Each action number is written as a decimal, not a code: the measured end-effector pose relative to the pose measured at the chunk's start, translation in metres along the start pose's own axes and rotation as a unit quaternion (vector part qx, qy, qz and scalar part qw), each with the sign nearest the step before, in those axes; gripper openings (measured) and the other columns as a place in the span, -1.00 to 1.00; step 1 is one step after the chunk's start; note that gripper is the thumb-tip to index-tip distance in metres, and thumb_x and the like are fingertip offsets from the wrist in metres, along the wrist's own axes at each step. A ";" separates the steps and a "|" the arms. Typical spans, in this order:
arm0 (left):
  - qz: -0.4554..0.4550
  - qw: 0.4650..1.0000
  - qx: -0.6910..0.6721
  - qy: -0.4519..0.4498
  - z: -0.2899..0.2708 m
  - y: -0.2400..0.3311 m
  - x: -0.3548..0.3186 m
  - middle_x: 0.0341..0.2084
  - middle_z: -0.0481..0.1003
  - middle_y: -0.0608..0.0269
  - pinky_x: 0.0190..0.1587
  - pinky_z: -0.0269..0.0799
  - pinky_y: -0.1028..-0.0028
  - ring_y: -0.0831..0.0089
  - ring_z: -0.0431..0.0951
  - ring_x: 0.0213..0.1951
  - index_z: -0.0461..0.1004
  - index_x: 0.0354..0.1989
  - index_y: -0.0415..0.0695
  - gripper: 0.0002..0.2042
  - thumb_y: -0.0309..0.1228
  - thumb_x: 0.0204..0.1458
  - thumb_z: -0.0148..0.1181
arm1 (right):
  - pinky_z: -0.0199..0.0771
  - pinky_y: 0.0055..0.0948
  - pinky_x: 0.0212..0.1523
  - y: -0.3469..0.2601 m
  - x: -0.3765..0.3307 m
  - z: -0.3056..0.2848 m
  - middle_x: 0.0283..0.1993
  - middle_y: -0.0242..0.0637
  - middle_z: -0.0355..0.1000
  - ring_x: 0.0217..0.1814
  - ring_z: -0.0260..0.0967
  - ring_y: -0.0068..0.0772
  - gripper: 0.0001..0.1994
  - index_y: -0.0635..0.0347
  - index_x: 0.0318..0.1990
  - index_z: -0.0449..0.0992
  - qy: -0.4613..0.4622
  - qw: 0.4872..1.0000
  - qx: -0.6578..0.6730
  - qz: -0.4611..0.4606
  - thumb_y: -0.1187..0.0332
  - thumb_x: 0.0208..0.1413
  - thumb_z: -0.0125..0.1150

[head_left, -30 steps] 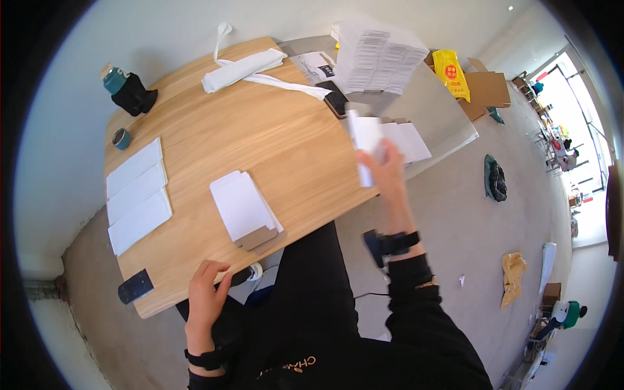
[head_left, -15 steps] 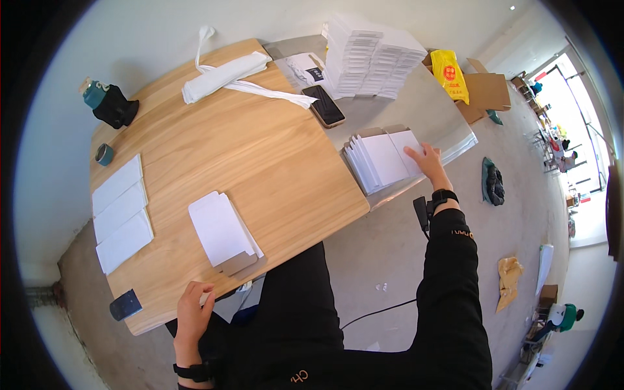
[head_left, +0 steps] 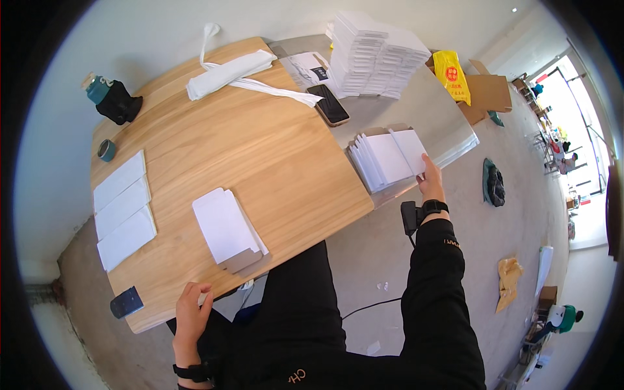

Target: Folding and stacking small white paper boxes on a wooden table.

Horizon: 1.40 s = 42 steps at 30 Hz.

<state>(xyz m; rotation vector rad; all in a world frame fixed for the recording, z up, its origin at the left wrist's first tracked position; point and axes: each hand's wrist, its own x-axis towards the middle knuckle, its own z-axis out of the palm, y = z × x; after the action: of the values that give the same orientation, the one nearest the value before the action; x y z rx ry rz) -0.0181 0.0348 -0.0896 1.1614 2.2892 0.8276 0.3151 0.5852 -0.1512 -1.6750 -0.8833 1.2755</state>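
Cartons [head_left: 387, 159], white and apparently folded flat, lie fanned on the grey surface [head_left: 429, 110] at your right, just beyond the edge of the wooden surface [head_left: 279, 162]. A narrow pale strip, perhaps a band or an edge, crosses the top of them. Your right hand [head_left: 430, 174] is at their right end, fingers bent and touching the near corner of the uppermost white panel; you are not shown clearly enough to tell whether it pinches one piece, several or none. Your left hand [head_left: 198, 302] hangs near the front edge of the wooden surface, loosely curled with thumb and fingers apart, and has hold of nothing. In front of you, well apart from the right hand, a smaller white pile [head_left: 224, 221] rests on the wood, its brown flap [head_left: 242, 261] toward you.

The step in hand looks like handling the fanned cartons at their edge, squaring them or taking hold. The next move seems to call for a sure thumb-and-finger grip on that corner, without pushing the fan toward the phone [head_left: 331, 105] behind it. Your free left hand could steady the other end, should the pieces slide.
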 end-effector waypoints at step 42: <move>-0.017 0.953 -0.294 0.070 0.068 -0.029 0.035 0.25 0.19 -0.13 0.29 0.14 0.31 0.07 0.21 0.28 0.14 0.28 -0.29 -0.37 -0.33 0.06 0.21 | 0.28 -0.13 0.12 0.140 -0.357 0.171 0.01 0.09 0.27 0.10 0.24 0.10 -0.40 0.27 0.12 0.38 -0.366 0.758 -0.424 -0.335 0.13 -0.07 0.29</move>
<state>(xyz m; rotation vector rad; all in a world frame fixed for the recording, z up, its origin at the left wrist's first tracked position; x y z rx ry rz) -0.0119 0.0706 -0.1625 0.8045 1.9412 1.4854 0.0711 0.2440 -0.1648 -1.1354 -2.5752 1.0229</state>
